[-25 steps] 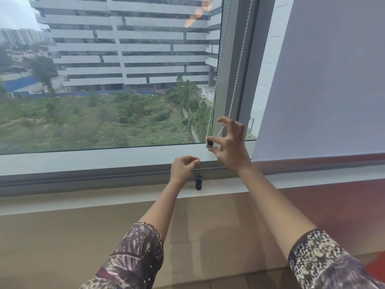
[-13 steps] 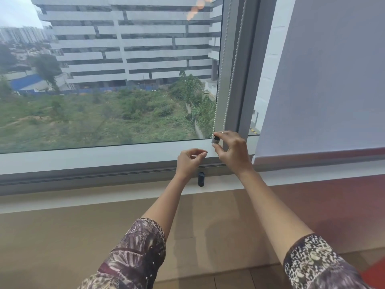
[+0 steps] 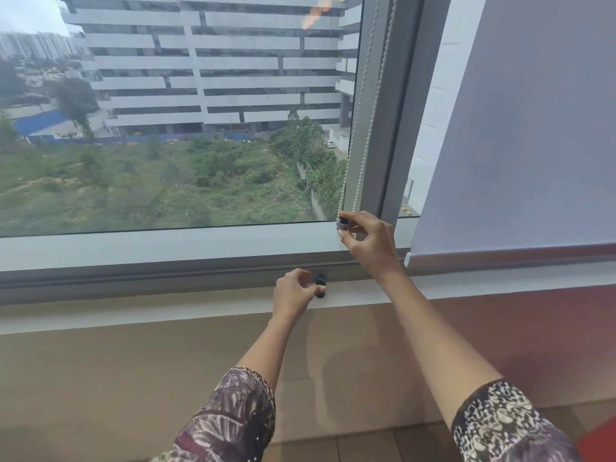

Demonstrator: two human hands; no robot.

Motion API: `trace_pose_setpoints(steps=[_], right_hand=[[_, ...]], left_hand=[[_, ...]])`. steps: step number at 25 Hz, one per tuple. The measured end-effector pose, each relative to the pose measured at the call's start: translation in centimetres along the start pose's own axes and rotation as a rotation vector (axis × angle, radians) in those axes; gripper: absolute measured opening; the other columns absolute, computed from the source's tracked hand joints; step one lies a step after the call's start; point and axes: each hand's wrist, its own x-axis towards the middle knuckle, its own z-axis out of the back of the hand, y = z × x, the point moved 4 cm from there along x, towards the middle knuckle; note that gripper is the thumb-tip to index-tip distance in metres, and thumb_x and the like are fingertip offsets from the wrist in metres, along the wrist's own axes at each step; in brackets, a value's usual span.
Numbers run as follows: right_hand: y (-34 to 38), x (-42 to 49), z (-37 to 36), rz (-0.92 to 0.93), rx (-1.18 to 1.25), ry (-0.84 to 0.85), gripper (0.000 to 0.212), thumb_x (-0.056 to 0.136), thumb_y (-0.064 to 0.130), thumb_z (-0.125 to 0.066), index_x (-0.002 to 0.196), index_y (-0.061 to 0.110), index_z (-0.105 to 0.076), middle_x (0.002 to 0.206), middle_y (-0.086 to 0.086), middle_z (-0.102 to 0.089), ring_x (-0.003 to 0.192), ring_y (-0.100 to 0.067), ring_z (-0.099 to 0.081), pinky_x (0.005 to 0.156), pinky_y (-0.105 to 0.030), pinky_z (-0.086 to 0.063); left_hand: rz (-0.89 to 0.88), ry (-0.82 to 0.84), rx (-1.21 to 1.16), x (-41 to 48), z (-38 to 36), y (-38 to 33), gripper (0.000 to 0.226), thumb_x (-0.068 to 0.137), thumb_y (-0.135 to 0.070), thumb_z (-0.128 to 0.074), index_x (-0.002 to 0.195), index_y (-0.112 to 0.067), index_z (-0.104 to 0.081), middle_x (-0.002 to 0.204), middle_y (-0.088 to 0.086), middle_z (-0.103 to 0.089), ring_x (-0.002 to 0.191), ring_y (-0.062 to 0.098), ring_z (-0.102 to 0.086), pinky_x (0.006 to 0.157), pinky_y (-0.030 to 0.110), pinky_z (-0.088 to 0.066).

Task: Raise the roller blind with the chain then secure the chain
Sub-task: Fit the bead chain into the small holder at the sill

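Observation:
A white bead chain (image 3: 363, 128) hangs as a loop down the grey window mullion (image 3: 383, 111). My right hand (image 3: 370, 243) pinches the loop's bottom end, where a small dark holder (image 3: 342, 223) sits on the chain, just above the lower window frame. A black chain clip (image 3: 320, 282) is fixed on the ledge below. My left hand (image 3: 293, 291) is curled beside that clip, its thumb tip touching the clip's left side. No blind shows over the left pane. A grey roller blind (image 3: 533, 128) covers the right pane, its bottom bar (image 3: 506, 254) near the sill.
The white sill (image 3: 133, 315) runs across the view, with a beige wall (image 3: 133, 378) beneath it. Tiled floor shows at the bottom edge. Something red lies at the lower right corner (image 3: 600, 438).
My right hand has closed its fingers on the chain's end and holds the loop straight down the mullion. My left hand has dropped from above the black clip to beside it.

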Motion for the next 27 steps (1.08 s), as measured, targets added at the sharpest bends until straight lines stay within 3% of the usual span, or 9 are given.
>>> trace_pose_setpoints(steps=[4,9,15,20,22,24,27], right_hand=[[-0.3,0.2,0.1,-0.020,0.020,0.022,0.033,0.079,0.006,-0.072,0.111,0.015,-0.073,0.093,0.003,-0.071,0.087,-0.015,-0.070,0.085,-0.025,-0.056],[-0.7,0.5,0.3,-0.032,0.071,0.029,0.032,0.080,0.003,-0.072,0.111,0.010,-0.073,0.094,-0.001,-0.071,0.081,-0.008,-0.067,0.078,-0.007,-0.049],[-1.4,0.4,0.3,-0.078,0.158,0.064,0.028,0.085,0.009,-0.070,0.114,0.010,-0.071,0.102,-0.002,-0.071,0.092,-0.015,-0.068,0.083,-0.020,-0.054],[-2.3,0.6,1.0,-0.119,0.225,0.087,0.024,0.089,0.013,-0.067,0.112,0.009,-0.072,0.104,0.000,-0.071,0.099,-0.010,-0.066,0.088,-0.020,-0.051],[-2.6,0.5,1.5,-0.133,0.261,0.106,0.023,0.089,0.010,-0.066,0.112,0.009,-0.072,0.105,0.002,-0.071,0.101,-0.009,-0.067,0.092,-0.020,-0.051],[-2.7,0.5,1.8,-0.132,0.270,0.128,0.024,0.089,0.009,-0.066,0.112,0.010,-0.072,0.106,0.004,-0.071,0.101,-0.009,-0.068,0.093,-0.020,-0.051],[-2.5,0.3,1.9,-0.113,0.261,0.142,0.025,0.088,0.008,-0.067,0.112,0.012,-0.072,0.105,0.006,-0.071,0.100,-0.010,-0.069,0.090,-0.018,-0.050]], left_hand=[[0.025,-0.015,0.036,-0.1,-1.9,0.2,0.059,0.069,-0.038,-0.083,0.120,-0.015,-0.068,0.117,0.005,-0.072,0.111,0.023,-0.066,0.095,0.036,-0.051],[0.064,-0.064,0.061,0.2,-4.0,0.5,0.048,0.073,-0.038,-0.080,0.114,-0.016,-0.069,0.113,0.006,-0.073,0.109,0.029,-0.064,0.095,0.040,-0.049],[0.075,-0.114,-0.034,0.8,-4.9,1.2,0.026,0.079,-0.028,-0.073,0.103,-0.016,-0.073,0.101,0.008,-0.076,0.100,0.031,-0.066,0.088,0.037,-0.050],[-0.109,-0.007,-0.247,0.8,-3.5,-2.7,0.011,0.080,-0.020,-0.072,0.091,-0.018,-0.073,0.087,0.000,-0.077,0.089,0.014,-0.072,0.084,0.030,-0.054],[-0.203,0.066,-0.353,0.5,-2.0,-5.5,0.018,0.081,-0.016,-0.074,0.098,-0.020,-0.074,0.088,-0.003,-0.076,0.086,0.010,-0.072,0.083,0.028,-0.055],[-0.280,0.122,-0.424,0.4,-0.7,-7.8,0.025,0.082,-0.013,-0.073,0.107,-0.019,-0.073,0.091,-0.004,-0.075,0.086,0.009,-0.070,0.085,0.026,-0.055],[-0.342,0.123,-0.417,0.4,0.6,-9.6,0.028,0.081,-0.013,-0.072,0.108,-0.019,-0.073,0.093,0.003,-0.076,0.088,0.017,-0.071,0.087,0.036,-0.057]])
